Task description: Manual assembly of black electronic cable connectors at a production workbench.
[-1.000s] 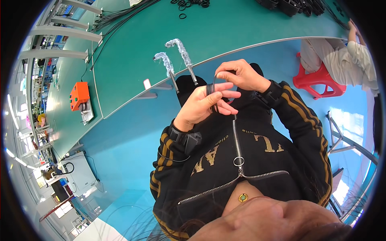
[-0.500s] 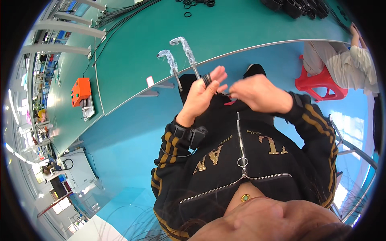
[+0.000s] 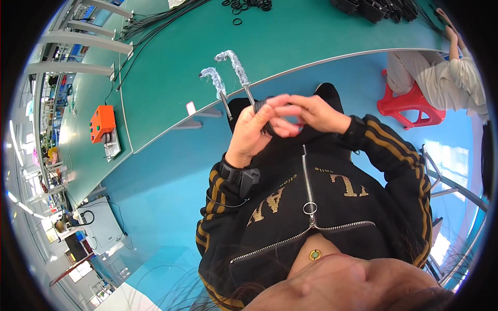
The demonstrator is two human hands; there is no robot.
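Since half a second ago, the right hand (image 3: 321, 115) has swung in to the left, so that its fingertips now meet the fingers of the left hand (image 3: 251, 124). Slim, dark and smooth, the black loops (image 3: 268, 128) circle the left fingers in a tight bundle; whether they are one cord or separate bands cannot be told. That left hand is half curled, its thumb lying along the loops. Bent at the knuckles, the right one has thumb and fingertips drawn together, and whether it grips a strand is hidden. Both hands are above the lap, just off the edge of the green table (image 3: 171, 98), whose top is flat with a faint sheen. Beside the left hand, two rods (image 3: 236, 67) jut over that edge, bare straight metal below and hooked above, where a lumpy, pale, crinkled wrapping covers them. Farther back lie thin round black rings (image 3: 237, 22) and a sheaf of long, slender cables (image 3: 155, 26). To the left sits a boxy orange device (image 3: 104, 123).
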